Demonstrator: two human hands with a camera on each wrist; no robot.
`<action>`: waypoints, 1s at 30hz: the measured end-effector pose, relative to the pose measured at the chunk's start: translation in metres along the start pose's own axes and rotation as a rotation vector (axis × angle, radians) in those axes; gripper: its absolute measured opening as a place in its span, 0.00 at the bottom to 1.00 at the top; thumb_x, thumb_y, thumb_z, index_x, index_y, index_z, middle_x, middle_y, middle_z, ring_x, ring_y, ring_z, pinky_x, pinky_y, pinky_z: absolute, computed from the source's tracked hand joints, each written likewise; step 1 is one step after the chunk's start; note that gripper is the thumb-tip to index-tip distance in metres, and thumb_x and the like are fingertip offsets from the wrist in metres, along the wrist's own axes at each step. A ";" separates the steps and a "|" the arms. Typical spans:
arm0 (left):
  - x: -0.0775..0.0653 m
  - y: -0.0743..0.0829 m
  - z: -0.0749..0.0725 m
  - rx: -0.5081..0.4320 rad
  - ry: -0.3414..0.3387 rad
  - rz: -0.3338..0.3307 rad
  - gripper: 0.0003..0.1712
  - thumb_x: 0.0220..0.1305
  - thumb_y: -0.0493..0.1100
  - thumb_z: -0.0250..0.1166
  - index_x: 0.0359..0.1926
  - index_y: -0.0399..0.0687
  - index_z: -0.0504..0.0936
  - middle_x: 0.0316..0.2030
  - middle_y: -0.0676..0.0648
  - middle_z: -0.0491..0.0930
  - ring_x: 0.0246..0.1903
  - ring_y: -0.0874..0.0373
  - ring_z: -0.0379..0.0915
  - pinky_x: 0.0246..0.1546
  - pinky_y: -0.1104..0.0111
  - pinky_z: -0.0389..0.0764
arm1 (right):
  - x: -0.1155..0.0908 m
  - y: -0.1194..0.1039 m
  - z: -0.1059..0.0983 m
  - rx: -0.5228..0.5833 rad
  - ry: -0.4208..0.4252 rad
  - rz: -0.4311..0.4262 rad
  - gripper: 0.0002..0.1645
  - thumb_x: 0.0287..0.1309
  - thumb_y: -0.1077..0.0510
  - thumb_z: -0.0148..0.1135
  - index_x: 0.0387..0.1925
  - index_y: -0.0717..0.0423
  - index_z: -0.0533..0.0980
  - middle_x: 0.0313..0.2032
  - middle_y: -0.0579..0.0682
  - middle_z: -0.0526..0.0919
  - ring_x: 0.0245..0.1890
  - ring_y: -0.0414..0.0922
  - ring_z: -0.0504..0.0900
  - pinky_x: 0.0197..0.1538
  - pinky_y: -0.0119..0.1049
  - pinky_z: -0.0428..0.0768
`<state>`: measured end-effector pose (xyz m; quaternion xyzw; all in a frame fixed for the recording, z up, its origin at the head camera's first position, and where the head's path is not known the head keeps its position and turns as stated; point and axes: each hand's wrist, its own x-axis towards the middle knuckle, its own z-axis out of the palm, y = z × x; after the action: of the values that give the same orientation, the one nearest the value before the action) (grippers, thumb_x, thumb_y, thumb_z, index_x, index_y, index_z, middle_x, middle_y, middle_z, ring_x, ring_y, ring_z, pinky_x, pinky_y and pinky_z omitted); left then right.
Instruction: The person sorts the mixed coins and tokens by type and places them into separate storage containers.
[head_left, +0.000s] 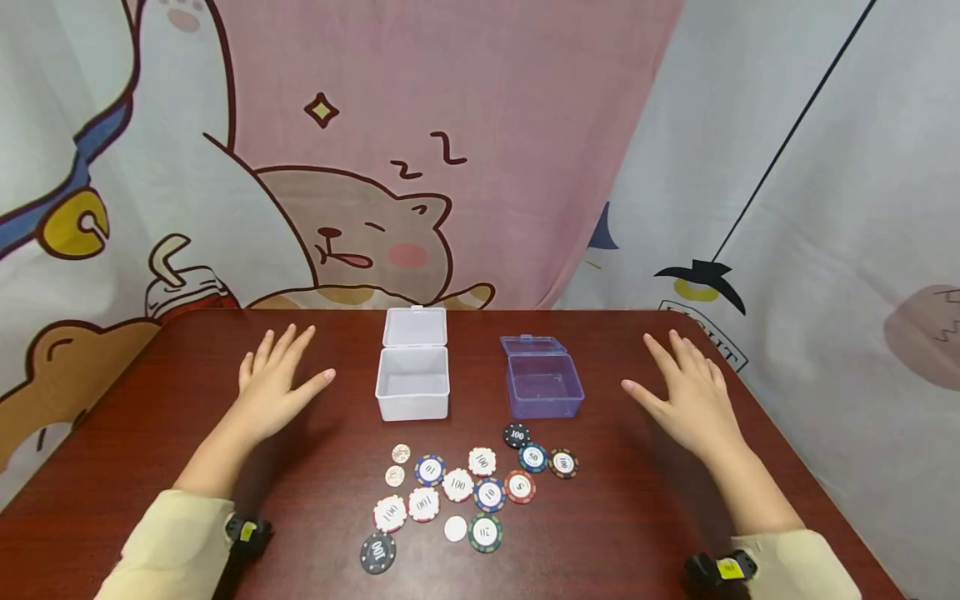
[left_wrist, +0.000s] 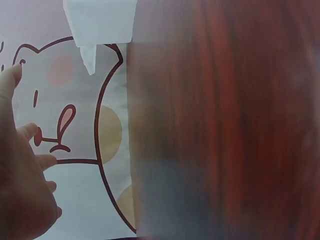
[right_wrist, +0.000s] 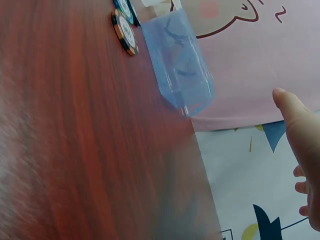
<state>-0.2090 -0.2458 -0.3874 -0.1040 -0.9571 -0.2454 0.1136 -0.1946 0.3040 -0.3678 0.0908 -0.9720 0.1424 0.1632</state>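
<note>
My left hand (head_left: pixel 272 390) hovers over the left of the table with fingers spread, holding nothing. To its right stands a white plastic box (head_left: pixel 413 407), its lid (head_left: pixel 416 327) raised at the back. On the other side, my right hand (head_left: pixel 692 402) is likewise spread and holds nothing. Nearest to it is a clear blue-violet box (head_left: pixel 546 407), also with its lid (head_left: pixel 535 345) up. Both boxes look bare inside. In front of them lie several poker chips, among them a black chip (head_left: pixel 378 553), a green chip (head_left: pixel 485 532) and a red chip (head_left: pixel 520 487).
Two small wooden discs (head_left: pixel 401 453) and a plain white disc (head_left: pixel 455 528) lie among the chips. The dark wooden table (head_left: pixel 315 517) ends at a cartoon-printed curtain (head_left: pixel 525 150) behind. Dark bands with cameras (head_left: pixel 249 533) sit at both wrists.
</note>
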 end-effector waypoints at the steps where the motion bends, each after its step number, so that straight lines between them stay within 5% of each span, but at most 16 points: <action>1: 0.000 0.000 0.001 -0.020 0.005 0.003 0.46 0.65 0.65 0.55 0.75 0.50 0.50 0.72 0.34 0.45 0.70 0.36 0.26 0.59 0.37 0.27 | -0.001 -0.001 0.000 0.006 0.007 -0.005 0.49 0.60 0.32 0.55 0.74 0.48 0.53 0.71 0.66 0.49 0.70 0.64 0.45 0.63 0.66 0.39; 17: 0.003 0.007 0.020 -0.312 0.059 0.051 0.42 0.66 0.53 0.59 0.74 0.44 0.52 0.72 0.35 0.49 0.70 0.37 0.33 0.60 0.37 0.35 | -0.024 -0.021 0.006 0.128 0.093 -0.086 0.46 0.56 0.39 0.65 0.72 0.48 0.59 0.69 0.63 0.57 0.67 0.63 0.54 0.61 0.65 0.48; 24: 0.004 0.009 0.027 -0.465 0.001 -0.018 0.41 0.68 0.51 0.57 0.74 0.46 0.50 0.72 0.37 0.47 0.71 0.40 0.32 0.61 0.36 0.40 | -0.031 -0.027 0.012 0.196 0.122 -0.121 0.45 0.53 0.44 0.69 0.70 0.47 0.62 0.68 0.60 0.60 0.66 0.61 0.58 0.61 0.65 0.51; 30: 0.006 0.009 0.035 -0.588 -0.044 -0.001 0.41 0.69 0.46 0.57 0.75 0.45 0.48 0.73 0.38 0.46 0.71 0.42 0.38 0.63 0.41 0.43 | -0.038 -0.033 0.019 0.251 0.118 -0.164 0.44 0.52 0.47 0.71 0.69 0.48 0.64 0.67 0.59 0.63 0.65 0.61 0.60 0.59 0.65 0.52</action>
<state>-0.2178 -0.2195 -0.4119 -0.1374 -0.8472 -0.5099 0.0579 -0.1576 0.2719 -0.3896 0.1811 -0.9246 0.2539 0.2187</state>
